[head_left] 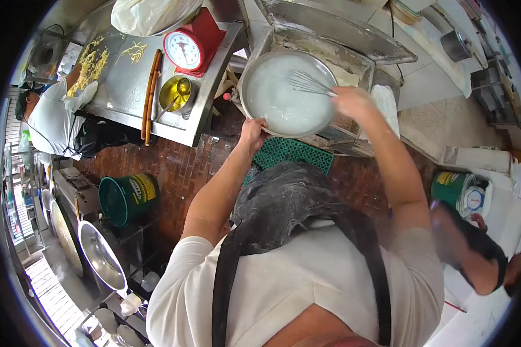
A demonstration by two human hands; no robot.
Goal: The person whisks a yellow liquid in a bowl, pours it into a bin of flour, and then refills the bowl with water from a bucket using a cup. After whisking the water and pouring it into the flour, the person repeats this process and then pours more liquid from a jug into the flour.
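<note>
A wide metal bowl (260,110) of cloudy whitish liquid rests over the edge of a metal basin. My left hand (253,133) grips the bowl's near left rim, fingers closed on it. In my right hand (353,103), slightly blurred, is the handle of a wire whisk (309,82). The whisk's wires lie over the right part of the bowl, at the liquid; how deep they reach is unclear.
Left of the bowl, a steel table (118,75) holds a red scale (185,49), a pot of yellow liquid (176,95), two wooden sticks (151,95) and noodles (92,63). One person stands at far left, another at right. A green bucket (127,196) stands on the brick floor.
</note>
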